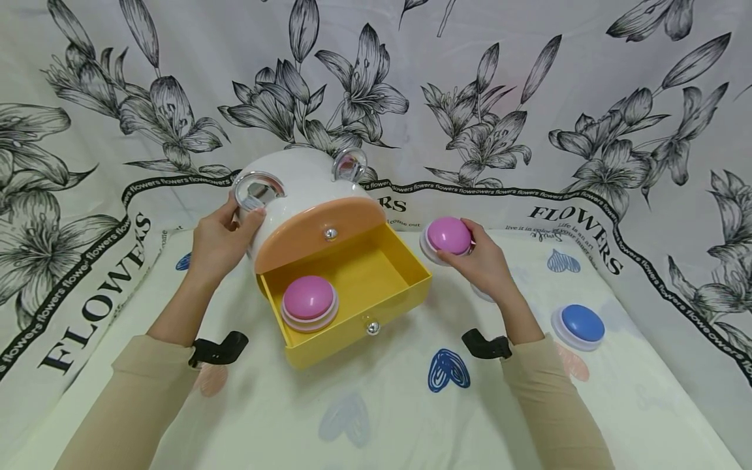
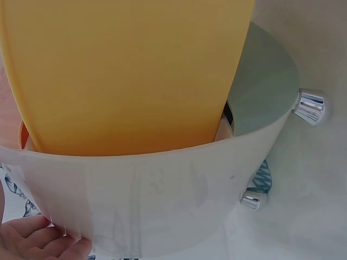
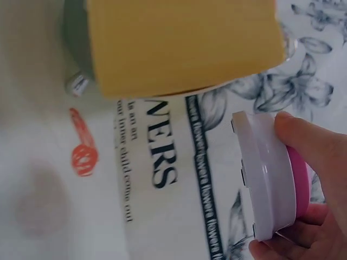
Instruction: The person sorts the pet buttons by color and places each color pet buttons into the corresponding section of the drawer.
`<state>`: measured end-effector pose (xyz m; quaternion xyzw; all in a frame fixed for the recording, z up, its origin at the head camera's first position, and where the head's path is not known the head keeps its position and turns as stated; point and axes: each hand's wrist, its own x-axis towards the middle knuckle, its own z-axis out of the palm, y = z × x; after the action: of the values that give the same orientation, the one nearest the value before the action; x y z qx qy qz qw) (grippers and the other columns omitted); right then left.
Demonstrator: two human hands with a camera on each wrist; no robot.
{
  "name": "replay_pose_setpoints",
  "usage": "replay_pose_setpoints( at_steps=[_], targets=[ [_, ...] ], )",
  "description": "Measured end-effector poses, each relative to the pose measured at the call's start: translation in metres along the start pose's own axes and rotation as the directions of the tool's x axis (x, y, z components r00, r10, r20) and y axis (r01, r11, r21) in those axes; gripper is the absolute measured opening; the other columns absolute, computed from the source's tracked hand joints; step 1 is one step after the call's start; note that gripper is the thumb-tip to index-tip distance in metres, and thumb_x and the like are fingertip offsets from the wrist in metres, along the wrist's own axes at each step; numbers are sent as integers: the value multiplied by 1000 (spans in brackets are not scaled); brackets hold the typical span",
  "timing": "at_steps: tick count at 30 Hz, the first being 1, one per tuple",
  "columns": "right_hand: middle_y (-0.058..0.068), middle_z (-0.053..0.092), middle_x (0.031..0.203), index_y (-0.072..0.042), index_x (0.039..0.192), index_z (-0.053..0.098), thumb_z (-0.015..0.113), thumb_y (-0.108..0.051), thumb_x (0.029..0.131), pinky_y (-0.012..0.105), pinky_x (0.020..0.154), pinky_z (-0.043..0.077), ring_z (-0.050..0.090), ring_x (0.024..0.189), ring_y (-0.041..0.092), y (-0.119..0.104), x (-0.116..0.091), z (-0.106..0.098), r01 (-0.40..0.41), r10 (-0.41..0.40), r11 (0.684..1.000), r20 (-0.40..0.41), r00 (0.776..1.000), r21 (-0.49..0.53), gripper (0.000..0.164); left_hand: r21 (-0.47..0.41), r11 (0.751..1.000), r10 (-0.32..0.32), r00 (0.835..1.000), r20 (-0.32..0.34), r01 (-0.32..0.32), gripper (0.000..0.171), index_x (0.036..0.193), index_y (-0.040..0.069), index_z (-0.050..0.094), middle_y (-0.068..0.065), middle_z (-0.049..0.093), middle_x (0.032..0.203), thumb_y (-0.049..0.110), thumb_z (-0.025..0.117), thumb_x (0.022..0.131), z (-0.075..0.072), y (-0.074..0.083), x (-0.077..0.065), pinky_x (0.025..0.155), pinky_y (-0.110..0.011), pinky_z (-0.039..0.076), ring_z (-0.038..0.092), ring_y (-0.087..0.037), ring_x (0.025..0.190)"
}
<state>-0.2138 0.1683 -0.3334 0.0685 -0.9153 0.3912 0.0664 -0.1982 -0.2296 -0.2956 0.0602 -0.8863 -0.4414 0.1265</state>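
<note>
My left hand (image 1: 220, 238) grips the side of a white rounded drawer box (image 1: 296, 173) beside one of its silver ring-shaped ears, thumb in front. In the left wrist view its fingertips press against the white shell (image 2: 162, 200). The box's yellow drawer (image 1: 376, 261) is pulled out, below an orange front panel (image 1: 323, 228). A pink push button (image 1: 308, 297) with a white base sits in the drawer's left front corner. My right hand (image 1: 484, 264) holds a second pink push button (image 1: 449, 235) by its rim, to the right of the drawer and apart from it.
A blue push button (image 1: 583, 324) lies on the heart-patterned cloth (image 1: 399, 418) at the right. Under my right wrist shows the pale edge of another round thing (image 1: 482, 293), mostly hidden. A flower-printed cloth (image 1: 376, 39) hangs behind.
</note>
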Motion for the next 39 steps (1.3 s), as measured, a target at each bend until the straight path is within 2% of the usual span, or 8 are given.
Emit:
replay_pose_setpoints(
  at_steps=[4,7,12,15,25,29,33,39],
  targets=[
    [16,44,136,-5,141,31,73,-34,77,44,95,46,48,118,31,-15,-2,-7,49,-49,999,2,999,17,81,-11,1000,5,1000,2,-5,77,146,20,25,-8,35,145,62,46,84,0,0,1,82,-39,52,50,-26,105],
    [15,46,134,-5,140,33,74,-33,77,43,92,48,50,117,31,-26,-4,-9,86,-86,996,-1,996,24,80,-13,1000,7,1000,1,-7,78,146,20,24,-8,35,145,62,46,84,1,0,1,83,-39,52,50,-26,105],
    [13,48,132,-5,139,34,75,-31,76,40,92,49,51,115,29,-39,-7,-7,129,-129,991,8,992,31,80,-12,1000,11,1000,-6,-11,78,145,20,26,-9,39,143,62,46,84,1,-1,2,64,-12,50,49,-24,97],
    [12,48,132,-5,139,34,76,-30,76,39,92,49,51,114,27,-46,-9,-5,159,-160,987,30,987,30,79,-14,1000,9,1000,-6,-9,78,145,20,26,-9,40,142,63,47,84,1,-1,2,60,-6,45,48,-24,96],
    [3,49,130,-10,137,38,77,-31,74,34,91,49,51,113,18,-70,-14,2,235,-239,971,124,963,45,76,-13,1000,-4,1000,-4,3,78,146,20,26,-8,37,145,63,46,84,2,-1,1,84,-40,51,49,-26,104],
    [2,49,129,-10,136,38,77,-32,74,32,90,50,51,111,16,-76,-13,7,272,-273,962,164,948,27,77,-12,1000,10,1000,-3,-10,75,145,18,27,-10,39,143,60,46,86,1,-1,1,74,-24,54,48,-26,102],
    [3,50,128,-10,137,38,77,-33,73,31,90,49,52,109,15,-81,-12,12,294,-288,956,201,936,-3,78,-1,1000,23,1000,-3,-23,74,145,16,29,-11,44,139,58,46,86,0,-1,0,59,-9,45,47,-25,98],
    [5,51,128,-8,136,38,77,-32,74,34,92,48,53,111,19,-86,-12,18,305,-291,952,263,920,-13,77,-2,1000,16,1000,9,-16,74,145,18,26,-9,37,145,59,45,87,0,-1,0,83,-37,53,48,-29,111]
  ],
)
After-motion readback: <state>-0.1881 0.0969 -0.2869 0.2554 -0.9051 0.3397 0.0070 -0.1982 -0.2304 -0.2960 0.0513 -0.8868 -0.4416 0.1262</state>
